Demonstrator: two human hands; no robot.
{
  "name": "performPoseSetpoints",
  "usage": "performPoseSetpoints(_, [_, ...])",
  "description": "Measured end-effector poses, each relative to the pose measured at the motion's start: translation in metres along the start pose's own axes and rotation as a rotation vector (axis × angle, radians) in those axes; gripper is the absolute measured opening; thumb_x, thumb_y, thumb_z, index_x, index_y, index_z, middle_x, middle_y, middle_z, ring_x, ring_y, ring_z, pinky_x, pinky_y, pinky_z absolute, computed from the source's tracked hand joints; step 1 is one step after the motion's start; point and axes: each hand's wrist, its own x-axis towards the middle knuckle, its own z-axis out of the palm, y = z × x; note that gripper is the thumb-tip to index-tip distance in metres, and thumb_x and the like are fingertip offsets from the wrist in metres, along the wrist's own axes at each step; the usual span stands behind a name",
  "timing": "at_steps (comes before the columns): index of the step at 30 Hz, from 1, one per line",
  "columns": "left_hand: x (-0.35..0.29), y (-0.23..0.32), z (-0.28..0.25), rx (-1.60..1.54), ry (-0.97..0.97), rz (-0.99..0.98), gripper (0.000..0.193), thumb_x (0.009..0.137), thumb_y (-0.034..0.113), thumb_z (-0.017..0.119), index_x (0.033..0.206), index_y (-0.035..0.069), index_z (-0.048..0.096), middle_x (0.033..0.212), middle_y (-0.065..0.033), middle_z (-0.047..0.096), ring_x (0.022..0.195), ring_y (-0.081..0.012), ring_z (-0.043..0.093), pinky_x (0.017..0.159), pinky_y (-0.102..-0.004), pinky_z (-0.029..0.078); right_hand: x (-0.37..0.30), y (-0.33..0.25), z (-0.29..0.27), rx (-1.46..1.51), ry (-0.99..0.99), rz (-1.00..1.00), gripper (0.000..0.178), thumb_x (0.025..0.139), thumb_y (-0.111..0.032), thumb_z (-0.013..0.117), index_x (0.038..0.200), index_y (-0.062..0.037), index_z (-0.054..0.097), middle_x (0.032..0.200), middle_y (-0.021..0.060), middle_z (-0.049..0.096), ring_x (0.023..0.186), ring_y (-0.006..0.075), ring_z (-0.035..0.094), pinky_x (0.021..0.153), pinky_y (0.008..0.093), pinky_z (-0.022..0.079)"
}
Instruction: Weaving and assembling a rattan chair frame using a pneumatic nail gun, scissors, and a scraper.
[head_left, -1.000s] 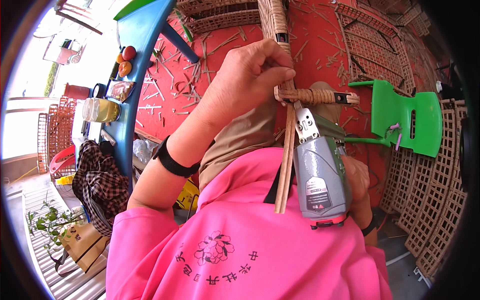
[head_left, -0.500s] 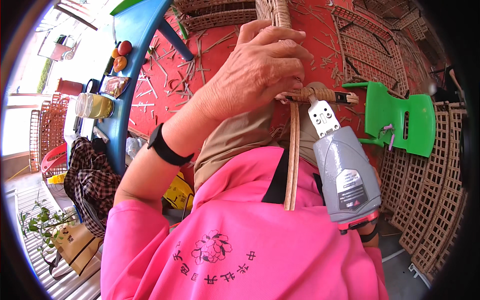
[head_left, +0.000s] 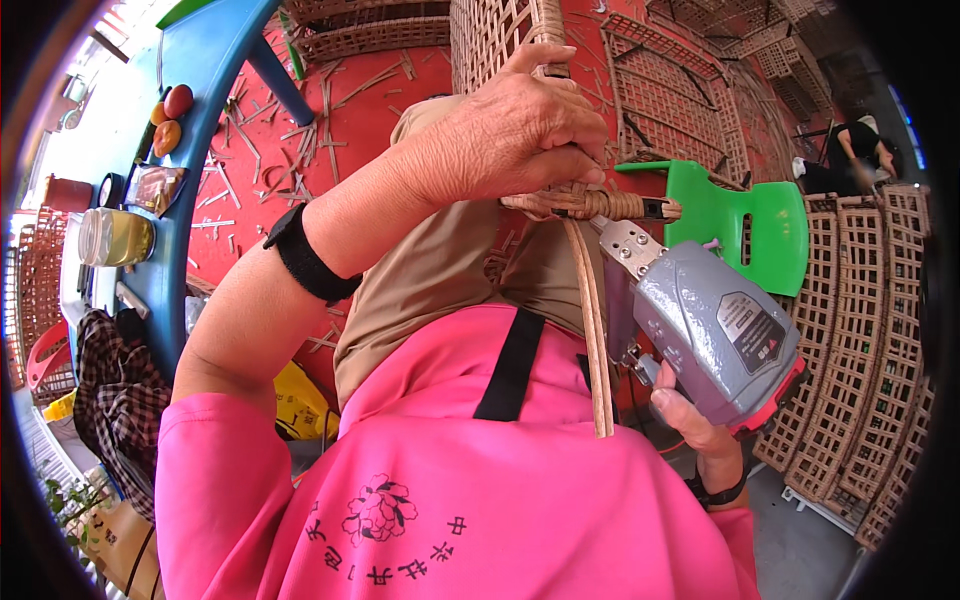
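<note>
Above the grey nail gun (head_left: 715, 330), the left hand (head_left: 515, 130) has its fingers clamped on a woven cane frame (head_left: 590, 205). Below that gun, the right hand (head_left: 695, 430) grips its handle, fingers closed around it, nose touching the wrapped joint.

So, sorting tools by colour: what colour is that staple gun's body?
Grey metal staple gun, red base trim; head view.

I have one view only, from the head camera, looking steeply down my own chest at very close range. My pink shirt (head_left: 450, 500) fills six o'clock, my left hand (head_left: 515, 135) sits near twelve, the red floor (head_left: 380, 110) beyond; fisheye bends the rim.
</note>
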Motion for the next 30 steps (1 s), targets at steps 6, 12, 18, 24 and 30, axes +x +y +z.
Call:
performPoseSetpoints(6, [0.002,-0.004,0.007,-0.035,0.065,0.03,0.013,0.087,0.022,0.071,0.085,0.01,0.067,0.079,-0.0005,0.061,0.086,-0.019,0.064,0.118,-0.0493,0.022,0.005,-0.041,0.002,0.392,0.115,0.363,0.024,0.077,-0.009,0.075,0.096,-0.0032,0.061,0.083,0.0026,0.059,0.075,0.0109,0.057,0.067,0.0248,0.046])
performPoseSetpoints(12, [0.001,-0.006,0.014,-0.069,0.131,0.059,0.014,0.085,0.022,0.072,0.083,0.009,0.066,0.077,-0.0026,0.061,0.084,-0.021,0.063,0.118,-0.0495,0.023,0.014,-0.069,0.005,0.518,0.119,0.394,0.025,0.077,-0.007,0.074,0.097,-0.0013,0.061,0.08,0.0051,0.06,0.071,0.0133,0.061,0.065,0.0261,0.05])
performPoseSetpoints(18, [-0.001,-0.009,0.016,-0.055,0.173,0.074,0.013,0.085,0.021,0.071,0.082,0.009,0.066,0.076,-0.0032,0.06,0.084,-0.022,0.063,0.117,-0.0497,0.023,0.017,-0.098,0.016,0.527,0.242,0.394,0.017,0.083,-0.001,0.072,0.094,-0.0032,0.059,0.081,0.0007,0.059,0.068,0.0085,0.058,0.06,0.0236,0.048])
performPoseSetpoints(24, [-0.006,-0.008,0.012,-0.055,0.152,0.047,0.012,0.083,0.02,0.071,0.082,0.008,0.067,0.079,-0.0038,0.064,0.086,-0.0214,0.063,0.117,-0.0488,0.024,0.019,-0.113,0.035,0.535,0.303,0.377,0.02,0.082,0.003,0.072,0.096,-0.0018,0.058,0.081,0.002,0.06,0.068,0.0106,0.061,0.062,0.0256,0.051])
performPoseSetpoints(30, [-0.011,-0.01,0.007,-0.078,0.138,0.037,0.012,0.083,0.019,0.07,0.081,0.008,0.067,0.079,-0.0044,0.064,0.086,-0.0218,0.063,0.116,-0.0488,0.025,0.02,-0.121,0.047,0.433,0.364,0.351,0.02,0.08,-0.003,0.071,0.097,0.0032,0.062,0.082,0.0073,0.063,0.065,0.0156,0.063,0.061,0.0305,0.053])
